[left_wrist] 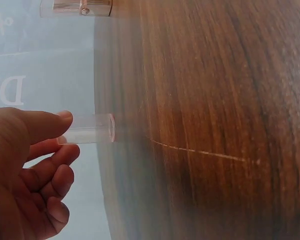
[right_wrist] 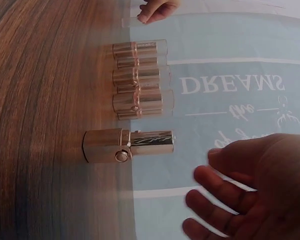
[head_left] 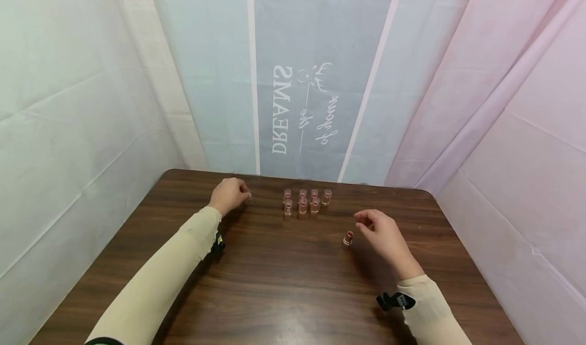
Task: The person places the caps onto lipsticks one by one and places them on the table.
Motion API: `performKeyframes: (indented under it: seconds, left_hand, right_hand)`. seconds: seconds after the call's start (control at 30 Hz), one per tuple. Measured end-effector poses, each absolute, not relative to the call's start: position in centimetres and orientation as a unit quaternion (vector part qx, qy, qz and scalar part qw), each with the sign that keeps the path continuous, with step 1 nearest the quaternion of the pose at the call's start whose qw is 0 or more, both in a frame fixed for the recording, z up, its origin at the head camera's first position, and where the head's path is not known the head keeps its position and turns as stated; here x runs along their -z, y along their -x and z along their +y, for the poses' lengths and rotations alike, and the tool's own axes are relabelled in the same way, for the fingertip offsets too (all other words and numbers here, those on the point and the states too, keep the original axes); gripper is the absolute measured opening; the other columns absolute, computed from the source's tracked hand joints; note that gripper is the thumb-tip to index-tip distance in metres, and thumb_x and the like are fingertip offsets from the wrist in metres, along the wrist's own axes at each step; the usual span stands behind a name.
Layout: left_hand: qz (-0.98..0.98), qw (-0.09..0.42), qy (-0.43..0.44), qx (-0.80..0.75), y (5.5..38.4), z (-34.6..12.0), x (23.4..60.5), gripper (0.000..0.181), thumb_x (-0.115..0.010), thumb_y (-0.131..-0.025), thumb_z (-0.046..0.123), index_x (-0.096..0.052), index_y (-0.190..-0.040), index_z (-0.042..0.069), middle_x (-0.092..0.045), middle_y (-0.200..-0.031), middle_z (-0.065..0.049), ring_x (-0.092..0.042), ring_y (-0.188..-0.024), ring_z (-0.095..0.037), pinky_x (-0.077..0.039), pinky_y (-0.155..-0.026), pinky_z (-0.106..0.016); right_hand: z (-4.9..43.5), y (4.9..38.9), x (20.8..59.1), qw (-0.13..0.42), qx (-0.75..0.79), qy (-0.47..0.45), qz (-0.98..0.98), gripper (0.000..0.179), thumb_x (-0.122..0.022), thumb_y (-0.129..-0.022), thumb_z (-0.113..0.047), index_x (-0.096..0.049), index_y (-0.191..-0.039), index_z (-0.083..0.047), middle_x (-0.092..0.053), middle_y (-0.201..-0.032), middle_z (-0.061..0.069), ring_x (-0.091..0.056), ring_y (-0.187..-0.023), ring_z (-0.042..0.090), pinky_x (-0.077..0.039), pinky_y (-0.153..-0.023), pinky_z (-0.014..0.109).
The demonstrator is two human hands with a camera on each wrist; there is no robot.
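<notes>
My left hand (head_left: 230,195) is at the far left part of the table, pinching a clear lipstick cap (left_wrist: 92,129) between thumb and forefinger. In the left wrist view the cap's rim points down, close over the wood. An uncapped lipstick (head_left: 348,238) stands upright on the table at the right, its shiny gold inner tube (right_wrist: 152,142) exposed above the base. Just right of it hovers my right hand (head_left: 384,235), apart from the lipstick, fingers loosely bent with nothing between them.
Several gold lipsticks with clear caps (head_left: 302,206) stand upright in two rows near the table's back edge, between the hands. The dark wooden table (head_left: 274,284) meets a printed cloth backdrop (head_left: 220,106) behind, with pale cloth walls at both sides.
</notes>
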State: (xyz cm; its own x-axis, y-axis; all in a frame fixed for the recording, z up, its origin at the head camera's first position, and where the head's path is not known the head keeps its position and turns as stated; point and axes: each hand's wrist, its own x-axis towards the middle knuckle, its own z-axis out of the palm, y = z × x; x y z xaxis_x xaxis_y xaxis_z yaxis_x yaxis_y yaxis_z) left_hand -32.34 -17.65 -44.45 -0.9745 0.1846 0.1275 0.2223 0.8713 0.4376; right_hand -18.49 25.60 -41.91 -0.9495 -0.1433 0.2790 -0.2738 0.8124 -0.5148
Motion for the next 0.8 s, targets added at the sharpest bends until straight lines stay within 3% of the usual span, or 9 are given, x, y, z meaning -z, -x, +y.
performKeyframes:
  seconds: [0.3, 0.57, 0.8]
  left_hand:
    - [-0.961, 0.034, 0.104, 0.254, 32.6, -17.9, 45.1, 0.016, -0.075, -0.095, 0.030, -0.077, -0.099, 0.015, -0.074, -0.095, -0.003, -0.067, -0.082, -0.020, -0.055, -0.071, -0.041]
    - [-0.957, 0.041, 0.105, 0.266, 32.4, -18.0, 45.6, 0.017, -0.073, -0.097, 0.030, -0.076, -0.104, 0.015, -0.073, -0.098, -0.003, -0.067, -0.082, -0.020, -0.054, -0.071, -0.041]
    - [-0.956, 0.045, 0.112, 0.268, 31.7, -18.2, 45.3, 0.014, -0.074, -0.096, 0.029, -0.076, -0.103, 0.016, -0.073, -0.098, -0.003, -0.067, -0.084, -0.020, -0.055, -0.073, -0.041]
  right_hand:
    - [26.4, 18.7, 42.8, -0.013, -0.284, -0.077, -0.956, 0.019, -0.066, -0.093, 0.002, -0.072, -0.110, -0.004, -0.072, -0.102, 0.007, -0.067, -0.096, 0.024, -0.054, -0.082, 0.043]
    - [26.3, 18.8, 43.9, -0.047, -0.307, -0.068, -0.948, 0.016, -0.073, -0.088, 0.000, -0.072, -0.102, -0.007, -0.071, -0.095, 0.003, -0.065, -0.089, 0.017, -0.052, -0.076, 0.033]
    - [26.0, 18.6, 44.3, -0.084, -0.326, -0.060, -0.940, 0.025, -0.083, -0.079, -0.002, -0.071, -0.101, -0.005, -0.070, -0.093, 0.004, -0.063, -0.084, 0.015, -0.051, -0.073, 0.033]
